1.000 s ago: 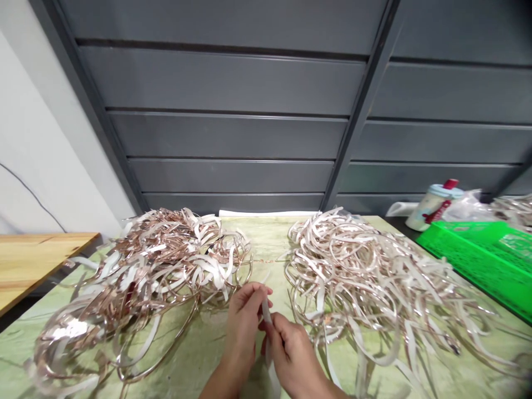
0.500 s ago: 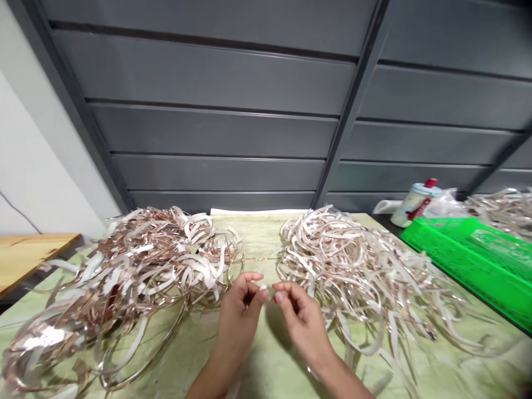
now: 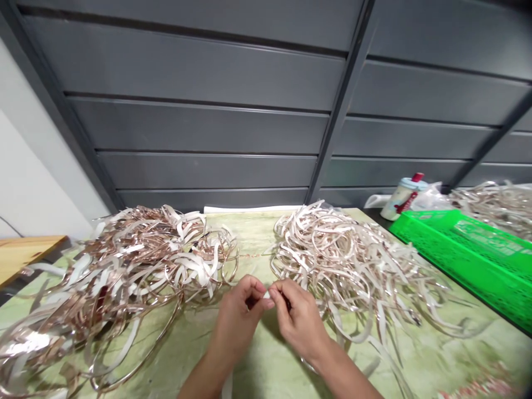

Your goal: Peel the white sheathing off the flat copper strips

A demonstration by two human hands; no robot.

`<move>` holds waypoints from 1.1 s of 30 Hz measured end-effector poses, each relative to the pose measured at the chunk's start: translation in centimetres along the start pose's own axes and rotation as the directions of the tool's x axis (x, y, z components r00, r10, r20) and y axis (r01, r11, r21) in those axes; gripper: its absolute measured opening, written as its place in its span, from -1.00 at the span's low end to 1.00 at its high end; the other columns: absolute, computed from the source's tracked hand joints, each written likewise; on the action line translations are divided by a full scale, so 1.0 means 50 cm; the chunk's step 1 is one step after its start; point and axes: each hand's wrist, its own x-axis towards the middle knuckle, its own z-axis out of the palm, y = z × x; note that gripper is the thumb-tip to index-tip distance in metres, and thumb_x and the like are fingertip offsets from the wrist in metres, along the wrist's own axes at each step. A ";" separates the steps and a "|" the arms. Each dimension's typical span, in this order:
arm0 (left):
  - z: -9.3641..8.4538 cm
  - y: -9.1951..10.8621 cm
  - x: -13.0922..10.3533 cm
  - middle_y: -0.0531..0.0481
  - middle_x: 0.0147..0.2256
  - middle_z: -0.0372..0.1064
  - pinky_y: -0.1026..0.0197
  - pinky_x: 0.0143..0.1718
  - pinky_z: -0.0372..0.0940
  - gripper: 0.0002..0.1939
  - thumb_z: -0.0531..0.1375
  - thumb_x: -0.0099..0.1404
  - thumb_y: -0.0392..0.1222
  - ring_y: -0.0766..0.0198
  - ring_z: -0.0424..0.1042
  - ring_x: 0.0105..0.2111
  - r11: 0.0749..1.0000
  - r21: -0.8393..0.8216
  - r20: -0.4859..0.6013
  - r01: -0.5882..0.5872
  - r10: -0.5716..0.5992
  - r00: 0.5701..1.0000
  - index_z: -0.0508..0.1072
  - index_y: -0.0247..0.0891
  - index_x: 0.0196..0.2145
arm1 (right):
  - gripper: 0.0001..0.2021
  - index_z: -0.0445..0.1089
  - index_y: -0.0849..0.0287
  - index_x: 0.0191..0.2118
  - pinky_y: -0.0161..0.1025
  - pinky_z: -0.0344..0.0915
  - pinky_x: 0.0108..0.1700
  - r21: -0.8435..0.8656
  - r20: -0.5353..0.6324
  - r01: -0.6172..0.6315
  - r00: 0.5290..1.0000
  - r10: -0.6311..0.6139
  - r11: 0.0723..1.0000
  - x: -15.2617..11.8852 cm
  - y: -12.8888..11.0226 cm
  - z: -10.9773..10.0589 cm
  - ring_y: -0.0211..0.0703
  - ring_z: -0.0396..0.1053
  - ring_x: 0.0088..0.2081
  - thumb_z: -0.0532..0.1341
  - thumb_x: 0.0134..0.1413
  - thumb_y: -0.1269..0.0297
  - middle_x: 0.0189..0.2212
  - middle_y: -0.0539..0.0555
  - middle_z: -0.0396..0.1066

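My left hand [image 3: 239,313] is closed in a pinch on a small white piece [image 3: 266,295], which may be the end of a strip; most of it is hidden by the fingers. Thumb and forefinger of my right hand [image 3: 298,318] are pressed together at the other side of that piece, the fingertips of both hands touching or almost so. To the left lies a tangled heap of shiny rose-gold and white strips [image 3: 141,249]. A second heap of curled white and rose-gold strips [image 3: 332,244] spreads out to the right of my right hand.
Both heaps lie on a pale green tabletop [image 3: 257,227]. At the right stand a bright green plastic basket [image 3: 469,255] and a cup with a blue lid [image 3: 401,199]. More strips [image 3: 494,205] lie beyond. A grey panelled wall [image 3: 208,127] rises behind; a wooden surface [image 3: 25,252] is at left.
My hands were slightly apart and have come together, the right fingers closing at the white piece. The whole view has shifted a little.
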 end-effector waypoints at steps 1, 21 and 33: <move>0.000 0.004 -0.002 0.13 -0.56 0.33 0.27 -0.43 0.13 -0.87 0.28 0.11 -0.24 0.29 0.28 -0.51 0.999 0.029 -0.007 -0.014 0.014 1.000 0.37 -0.19 -0.38 | -0.80 0.32 0.15 -0.34 -0.23 0.19 -0.31 -0.012 -0.008 -0.019 1.000 0.019 1.000 0.000 -0.001 0.000 -0.14 0.31 -0.39 0.02 0.29 0.37 -0.44 0.06 0.34; -0.017 0.021 -0.004 0.08 -0.57 0.35 0.31 -0.50 0.12 -0.86 0.37 0.11 -0.17 0.37 0.23 -0.55 0.967 -0.213 -0.084 -0.143 0.127 0.988 0.49 -0.23 -0.49 | -0.71 0.24 0.18 -0.52 -0.35 -0.38 -0.63 0.811 0.504 -0.571 0.792 0.344 0.128 0.015 -0.070 -0.065 -0.47 -0.32 -0.67 0.37 -0.13 0.18 -0.65 -0.16 0.06; -0.014 0.028 -0.011 0.10 -0.54 0.39 0.34 -0.48 0.15 -0.85 0.36 0.10 -0.16 0.38 0.27 -0.54 0.966 -0.242 -0.083 -0.090 0.072 0.994 0.47 -0.24 -0.44 | -0.85 0.42 0.15 -0.13 -0.22 0.28 -0.28 -0.001 -0.141 0.086 0.986 -0.085 0.996 0.005 -0.071 -0.057 -0.14 0.37 -0.35 0.12 0.26 0.34 -0.29 0.12 0.44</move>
